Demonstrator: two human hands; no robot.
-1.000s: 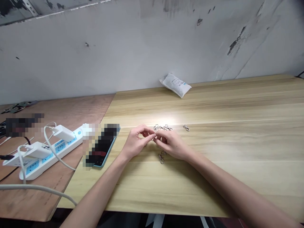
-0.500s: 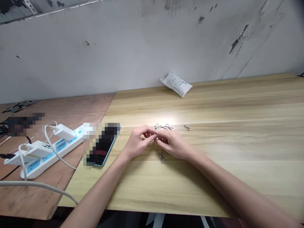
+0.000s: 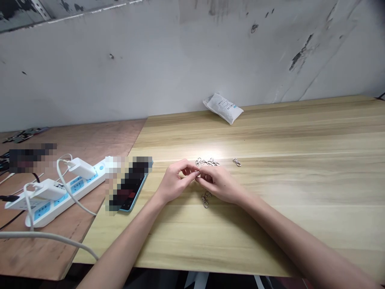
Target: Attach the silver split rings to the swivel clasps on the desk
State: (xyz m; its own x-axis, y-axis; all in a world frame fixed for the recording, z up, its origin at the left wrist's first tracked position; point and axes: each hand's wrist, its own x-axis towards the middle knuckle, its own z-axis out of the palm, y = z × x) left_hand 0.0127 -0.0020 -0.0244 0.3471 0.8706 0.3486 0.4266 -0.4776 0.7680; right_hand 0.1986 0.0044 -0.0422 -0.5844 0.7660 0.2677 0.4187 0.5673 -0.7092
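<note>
My left hand [image 3: 177,180] and my right hand [image 3: 220,182] meet at the fingertips just above the wooden table. Both are closed in a pinch on something tiny that the fingers almost wholly cover. Right behind the fingertips lies a small cluster of silver swivel clasps with rings [image 3: 210,161]. Another swivel clasp [image 3: 205,201] rests on the near side, below my right hand, its ring partly under the palm. A single swivel clasp [image 3: 237,162] lies apart, to the right of the cluster.
A phone with a blue edge [image 3: 132,199], partly blurred out, lies left of my left forearm. Further left, a white power strip [image 3: 76,186] with chargers and cables sits on a brown board [image 3: 114,134]. A white plastic packet [image 3: 224,108] lies by the wall [image 3: 168,60].
Both hands stay almost in the same place, fingertips still pinched together. The clasps lie where they were; the view has shifted very slightly.
</note>
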